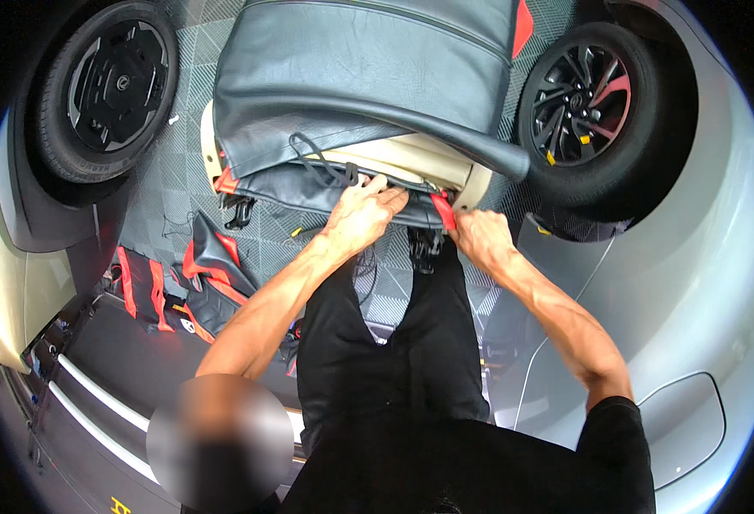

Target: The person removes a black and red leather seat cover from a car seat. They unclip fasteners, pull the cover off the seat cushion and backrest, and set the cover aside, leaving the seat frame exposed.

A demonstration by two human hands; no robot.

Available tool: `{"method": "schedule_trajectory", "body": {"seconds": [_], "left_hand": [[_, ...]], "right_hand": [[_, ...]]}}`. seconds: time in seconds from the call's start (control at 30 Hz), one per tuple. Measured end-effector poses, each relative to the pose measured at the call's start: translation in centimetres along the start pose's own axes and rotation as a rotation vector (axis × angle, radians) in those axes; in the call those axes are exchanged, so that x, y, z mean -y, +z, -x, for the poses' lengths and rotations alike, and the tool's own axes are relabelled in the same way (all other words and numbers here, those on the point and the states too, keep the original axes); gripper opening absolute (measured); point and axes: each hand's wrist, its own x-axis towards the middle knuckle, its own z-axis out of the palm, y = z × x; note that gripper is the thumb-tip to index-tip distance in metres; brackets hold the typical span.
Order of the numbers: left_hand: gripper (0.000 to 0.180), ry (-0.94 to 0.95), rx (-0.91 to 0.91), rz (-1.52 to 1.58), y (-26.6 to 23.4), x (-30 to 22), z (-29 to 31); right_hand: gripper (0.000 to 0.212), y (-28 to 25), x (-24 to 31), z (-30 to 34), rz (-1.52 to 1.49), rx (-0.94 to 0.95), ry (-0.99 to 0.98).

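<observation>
A car seat with a cream frame (473, 190) lies in front of me, wrapped in a black leather-look seat cover (360, 64) with red trim. A flap of that cover is stretched along the near edge. My left hand (366, 212) grips the flap near its middle, fingers bent and partly tucked over its edge. Beside those fingers a thin black cord (312, 154) loops over the cover. My right hand (482, 238) is closed at the near right corner, by the red trim (443, 211); its fingertips are hidden. Dark seat brackets (425, 247) stick out below the flap.
More black and red cover pieces (210, 270) lie on the patterned grey floor (190, 60) to the left. A car with a black-rimmed wheel (578, 103) stands close on the right. Another vehicle's wheel (120, 81) is at the far left, with a dark panel (150, 368) nearer me.
</observation>
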Motion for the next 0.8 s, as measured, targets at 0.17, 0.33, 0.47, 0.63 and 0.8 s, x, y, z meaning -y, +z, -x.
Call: {"method": "schedule_trajectory", "body": {"seconds": [0.17,0.33,0.47,0.63,0.8], "left_hand": [[0.06,-0.012,-0.137,-0.032,0.7,0.4,2.9],[0.057,-0.059,-0.154,-0.132,-2.7,3.8,7.3],[0.032,-0.151,-0.442,0.032,-5.9,5.7,10.0],[0.039,-0.972,-0.991,0.751,-4.2,9.3,12.6],[0.059,-1.134,-0.672,1.344,-4.1,8.3,10.4]], "right_hand": [[0.025,0.3,0.8,1.5,-0.088,-0.126,0.145],[0.027,0.9,1.3,1.3,-0.157,-0.197,0.296],[0.039,3.1,1.5,0.9,-0.553,0.074,0.477],[0.076,4.4,8.7,0.2,-2.067,-0.079,0.437],[0.057,6.2,12.6,-4.5,-2.265,-0.555,0.683]]}}
